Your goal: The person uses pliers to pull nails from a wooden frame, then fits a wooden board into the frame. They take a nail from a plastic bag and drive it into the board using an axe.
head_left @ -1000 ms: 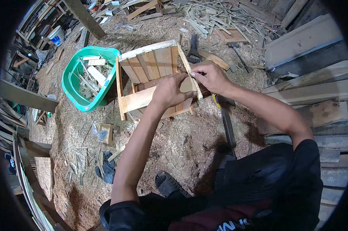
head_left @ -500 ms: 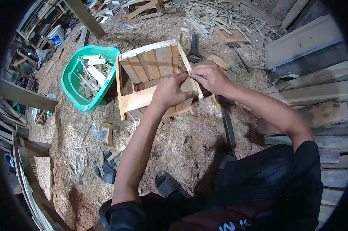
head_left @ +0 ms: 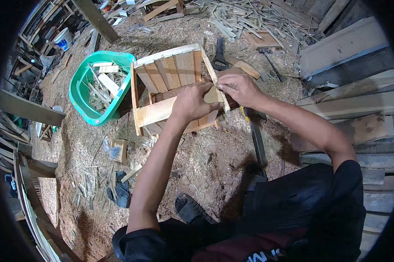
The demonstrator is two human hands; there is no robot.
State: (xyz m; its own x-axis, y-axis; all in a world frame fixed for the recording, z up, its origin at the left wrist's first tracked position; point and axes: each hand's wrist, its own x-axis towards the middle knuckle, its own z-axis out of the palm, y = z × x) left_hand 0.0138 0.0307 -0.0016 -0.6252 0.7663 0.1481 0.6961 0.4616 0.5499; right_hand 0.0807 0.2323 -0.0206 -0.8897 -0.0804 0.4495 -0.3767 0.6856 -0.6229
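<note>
A slatted wooden frame, like a small crate or stool, stands tilted on the ground in front of me. My left hand grips its near board close to the right corner, with the thumb reaching toward the side strip. Along the frame's right side runs a narrow wooden strip. Pressed against this strip, the fingers of my right hand are pinched together; what is between them is too small to make out. The fingertips of both hands are close together, partly hidden by the knuckles.
A green tub with wood offcuts stands left of the frame. A handsaw lies to the right, a dark tool behind. Planks are stacked at the right. Wood shavings and scraps cover the ground; a post rises at the back left.
Both hands stay on the frame in nearly the same place. The right fingers have shifted very slightly at the strip.
</note>
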